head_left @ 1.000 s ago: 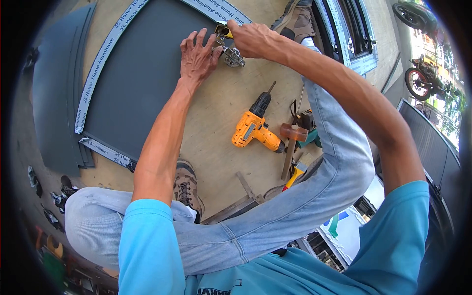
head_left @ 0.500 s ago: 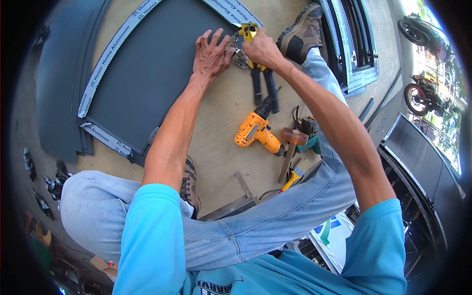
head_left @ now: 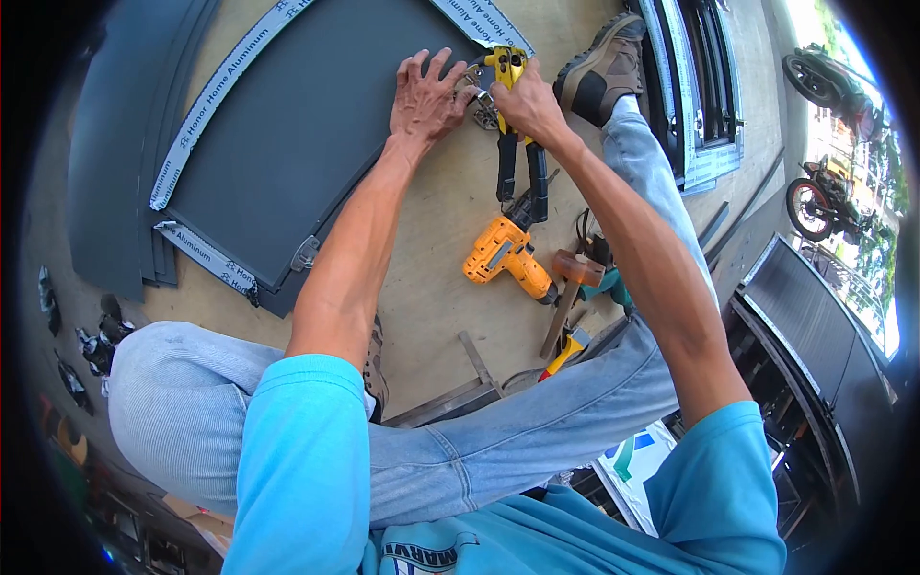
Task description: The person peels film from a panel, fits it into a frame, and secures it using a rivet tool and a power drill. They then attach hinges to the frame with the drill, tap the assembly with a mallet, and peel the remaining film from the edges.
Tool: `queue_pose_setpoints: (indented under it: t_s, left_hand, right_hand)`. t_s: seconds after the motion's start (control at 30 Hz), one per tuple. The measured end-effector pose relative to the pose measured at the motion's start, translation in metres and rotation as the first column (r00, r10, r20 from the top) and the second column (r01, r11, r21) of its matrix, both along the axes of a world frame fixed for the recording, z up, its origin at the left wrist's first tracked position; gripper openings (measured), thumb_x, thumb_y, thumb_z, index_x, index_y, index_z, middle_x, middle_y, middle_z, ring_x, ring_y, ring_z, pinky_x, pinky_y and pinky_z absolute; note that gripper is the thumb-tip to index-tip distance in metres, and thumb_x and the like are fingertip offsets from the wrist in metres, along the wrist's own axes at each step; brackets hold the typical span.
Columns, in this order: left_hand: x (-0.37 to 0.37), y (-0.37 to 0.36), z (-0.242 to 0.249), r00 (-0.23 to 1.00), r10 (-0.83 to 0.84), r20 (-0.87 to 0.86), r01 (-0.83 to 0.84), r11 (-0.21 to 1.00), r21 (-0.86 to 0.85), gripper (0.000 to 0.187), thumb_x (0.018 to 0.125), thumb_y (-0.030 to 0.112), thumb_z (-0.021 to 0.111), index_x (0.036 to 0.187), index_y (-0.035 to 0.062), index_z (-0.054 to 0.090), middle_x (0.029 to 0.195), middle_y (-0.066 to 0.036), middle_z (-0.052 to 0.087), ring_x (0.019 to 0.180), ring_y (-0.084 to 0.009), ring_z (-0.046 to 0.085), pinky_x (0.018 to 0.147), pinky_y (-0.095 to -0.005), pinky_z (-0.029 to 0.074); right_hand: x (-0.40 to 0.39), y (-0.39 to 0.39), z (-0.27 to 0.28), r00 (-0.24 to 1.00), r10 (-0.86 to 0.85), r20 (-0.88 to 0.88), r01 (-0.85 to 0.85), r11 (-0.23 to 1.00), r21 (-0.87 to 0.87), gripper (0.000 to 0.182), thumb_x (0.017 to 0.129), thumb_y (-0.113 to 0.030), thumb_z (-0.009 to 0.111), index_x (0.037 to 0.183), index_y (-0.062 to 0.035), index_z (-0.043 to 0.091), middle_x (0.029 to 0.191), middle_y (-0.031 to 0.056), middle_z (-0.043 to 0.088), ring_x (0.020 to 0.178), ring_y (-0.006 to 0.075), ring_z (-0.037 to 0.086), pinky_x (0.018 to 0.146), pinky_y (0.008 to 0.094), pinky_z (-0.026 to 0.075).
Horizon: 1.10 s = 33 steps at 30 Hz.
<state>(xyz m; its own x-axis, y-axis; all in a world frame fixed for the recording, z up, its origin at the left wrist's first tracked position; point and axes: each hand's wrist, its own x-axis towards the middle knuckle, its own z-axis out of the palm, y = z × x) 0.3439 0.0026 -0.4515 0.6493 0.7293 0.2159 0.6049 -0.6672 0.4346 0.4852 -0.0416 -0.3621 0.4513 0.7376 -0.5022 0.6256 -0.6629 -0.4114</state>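
Tan board point(head_left: 431, 297) at base; dk grey panel point(head_left: 297, 144) w/ printed tape strips lies on it. Yellow tool point(head_left: 509, 63) is at panel's R edge in view, by the hinge, L hand point(head_left: 428, 103) to one side. Change: 1.0 s ago its blk handles didn't show; now both do, a gap betw. them. Read: tool re-angled, work at hinge prob. under way. Long axis runs approx. straight away from wearer, head pointing away, handles back twd wearer; their ends overlap orange drill point(head_left: 508, 257) in view, contact can't tell. Mallet point(head_left: 579, 269) near drill. R hand point(head_left: 530, 103) clamped round tool; L spread, fingers apart, at panel edge, thumb near hinge. Hands close, not clasped. Smallest: metal hinge point(head_left: 487, 116), partly hidden.
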Motion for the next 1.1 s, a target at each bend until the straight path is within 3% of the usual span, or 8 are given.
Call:
queue_pose_setpoints:
  t_s: [0.2,0.23,0.27,0.33,0.37,0.47,0.87,1.1]
  left_hand:
    - [0.012,0.008,0.010,0.998,0.045,0.051,-0.040,0.994,-0.099,0.059,0.078,0.037,0.064,0.129,0.0148,0.045,0.134,-0.011,0.039,0.123,-0.0307,0.033,0.103,-0.0473,0.024]
    - [0.016,0.026,0.016,1.000,-0.023,-0.010,0.022,0.992,-0.128,0.086,0.066,0.042,0.074,0.138,0.0191,0.033,0.142,-0.010,0.031,0.130,-0.0324,0.026,0.106,-0.0500,0.022]
    - [0.019,0.045,0.026,1.000,-0.020,-0.003,0.020,0.993,-0.114,0.086,0.066,0.042,0.074,0.138,0.0191,0.033,0.142,-0.010,0.031,0.130,-0.0324,0.026,0.106,-0.0500,0.022]
    - [0.026,0.074,0.041,0.925,-0.273,-0.265,0.237,0.958,-0.159,0.111,0.053,0.047,0.081,0.144,0.0246,0.021,0.149,-0.007,0.021,0.137,-0.0333,0.016,0.110,-0.0515,0.016]
    - [0.031,0.081,0.052,0.859,-0.349,-0.375,0.295,0.936,-0.194,0.129,0.039,0.049,0.086,0.145,0.0284,0.014,0.152,-0.003,0.013,0.139,-0.0321,0.007,0.113,-0.0522,0.010]
    - [0.050,0.093,0.055,0.706,-0.498,-0.503,0.479,0.859,-0.179,0.133,0.036,0.047,0.088,0.145,0.0285,0.014,0.151,-0.003,0.015,0.139,-0.0314,0.009,0.113,-0.0526,0.009]
    - [0.085,0.102,0.053,0.499,-0.598,-0.627,0.590,0.764,-0.260,0.146,0.028,0.048,0.090,0.146,0.0274,0.007,0.151,-0.005,0.014,0.139,-0.0317,0.007,0.111,-0.0553,0.012]
    - [0.082,0.104,0.050,0.586,-0.639,-0.498,0.579,0.761,-0.294,0.149,0.024,0.039,0.092,0.146,0.0187,0.009,0.148,-0.007,0.022,0.138,-0.0302,0.013,0.112,-0.0533,0.010]
  right_hand:
    - [-0.001,0.003,0.008,0.999,-0.034,0.003,0.034,0.999,-0.020,0.060,0.077,-0.025,0.053,0.116,0.0126,0.028,0.098,0.0397,0.055,0.097,0.0517,0.054,0.088,0.0470,0.044]
    - [0.000,0.004,0.011,0.999,-0.049,-0.011,0.048,0.998,-0.041,0.057,0.073,-0.016,0.059,0.118,0.0078,0.032,0.093,0.0280,0.060,0.087,0.0420,0.060,0.079,0.0431,0.049]
    - [0.004,0.000,0.013,0.999,-0.046,-0.005,0.045,0.999,-0.027,0.057,0.073,-0.016,0.059,0.118,0.0078,0.032,0.093,0.0280,0.060,0.087,0.0420,0.060,0.079,0.0431,0.049]
    - [0.008,-0.020,0.016,0.768,-0.195,-0.610,0.213,0.976,-0.044,0.055,0.068,-0.006,0.063,0.116,0.0028,0.040,0.084,0.0126,0.059,0.071,0.0257,0.058,0.065,0.0348,0.049]
    - [0.004,-0.030,0.018,0.738,-0.235,-0.632,0.276,0.960,-0.034,0.050,0.066,-0.004,0.064,0.112,0.0013,0.045,0.080,0.0085,0.055,0.069,0.0204,0.054,0.062,0.0316,0.047]
    - [-0.002,-0.041,0.007,0.755,-0.315,-0.575,0.336,0.939,-0.073,0.031,0.065,-0.005,0.063,0.094,-0.0002,0.055,0.076,0.0045,0.051,0.066,0.0152,0.050,0.055,0.0284,0.041]
    - [-0.016,-0.032,0.002,0.705,-0.374,-0.602,0.407,0.909,-0.088,0.023,0.071,-0.011,0.062,0.088,-0.0012,0.049,0.071,0.0055,0.052,0.061,0.0140,0.051,0.055,0.0269,0.041]
    - [-0.019,-0.017,0.015,0.612,-0.545,-0.574,0.526,0.822,-0.220,0.018,0.074,-0.015,0.063,0.079,0.0009,0.055,0.063,0.0054,0.055,0.053,0.0149,0.054,0.049,0.0278,0.043]
